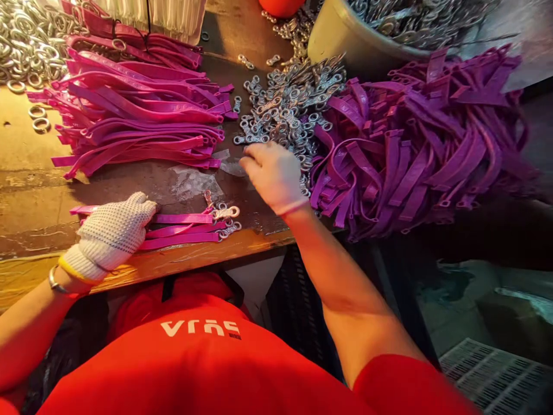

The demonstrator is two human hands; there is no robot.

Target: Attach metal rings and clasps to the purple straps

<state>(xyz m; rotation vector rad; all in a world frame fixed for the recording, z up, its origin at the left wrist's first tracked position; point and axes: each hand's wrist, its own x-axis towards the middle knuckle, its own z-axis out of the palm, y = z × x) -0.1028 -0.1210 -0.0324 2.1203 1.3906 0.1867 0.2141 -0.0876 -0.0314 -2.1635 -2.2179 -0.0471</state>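
My left hand (114, 230), in a white dotted glove, is closed over several pink straps (185, 230) at the table's front edge. Metal swivel clasps (227, 213) are fitted to the right ends of those straps. My right hand (274, 176) reaches to the near left edge of a heap of metal clasps (289, 104). Its fingers are curled together close to the clasps, and whatever they pinch is hidden. Behind my left hand lies a stack of pink straps (147, 115), laid roughly parallel.
Right of the clasps is a tangled pile of purple straps (415, 144). A bucket (345, 37) full of metal parts stands behind it. Loose metal rings (32, 37) and a ribbed clear plastic container (173, 17) sit at the back left, and a red object (281, 6) at the back.
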